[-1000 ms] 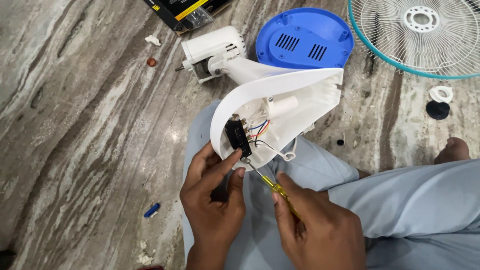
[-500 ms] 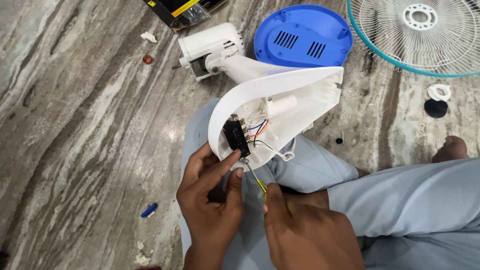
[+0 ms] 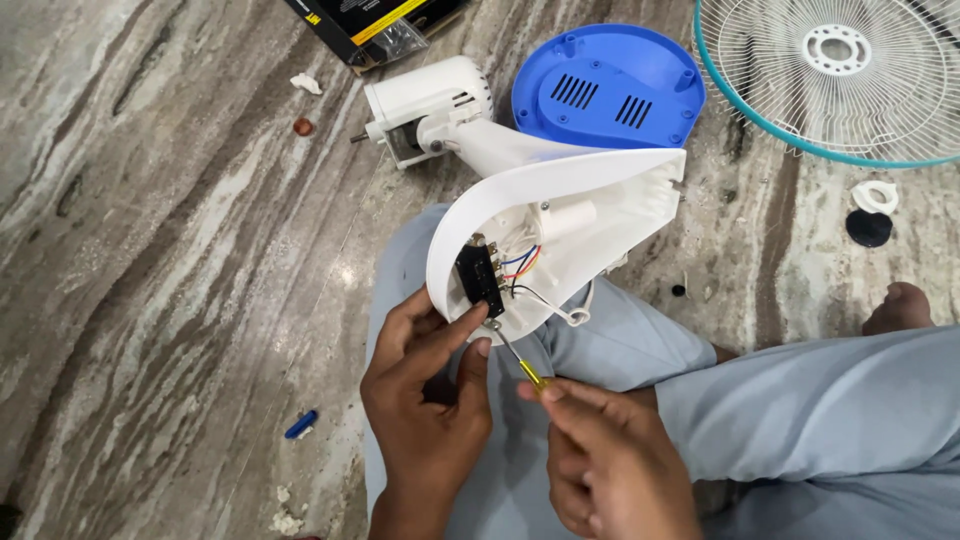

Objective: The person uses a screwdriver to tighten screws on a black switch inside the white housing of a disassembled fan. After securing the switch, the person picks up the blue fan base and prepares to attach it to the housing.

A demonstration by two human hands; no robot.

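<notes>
Head view, looking down: the right hand [image 3: 610, 460] pinches a small yellow-handled screwdriver [image 3: 520, 365] between closed fingers, its thin metal tip set against the near edge of a black switch block [image 3: 480, 280]. The left hand [image 3: 425, 400] has its fingers curled shut around the near rim of the white curved plastic fan housing [image 3: 560, 190], thumb pressed just beside the screwdriver tip. That housing rests on the person's lap, over light blue-grey trousers [image 3: 800, 400], open side up.

As a container, the open shell holds the switch block at its left, red, blue and white wires [image 3: 525, 262] running from it, and a white cylindrical part [image 3: 565, 218] further in.

Judging by the layout, disassembly looks well advanced: the round blue base cover [image 3: 605, 85] lies off on the marble floor [image 3: 150, 250] at far centre, the white wire grille with a teal rim [image 3: 835, 70] lies far right, and the white motor unit [image 3: 425, 105] lies far left. The switch block is still seated inside the shell.
</notes>
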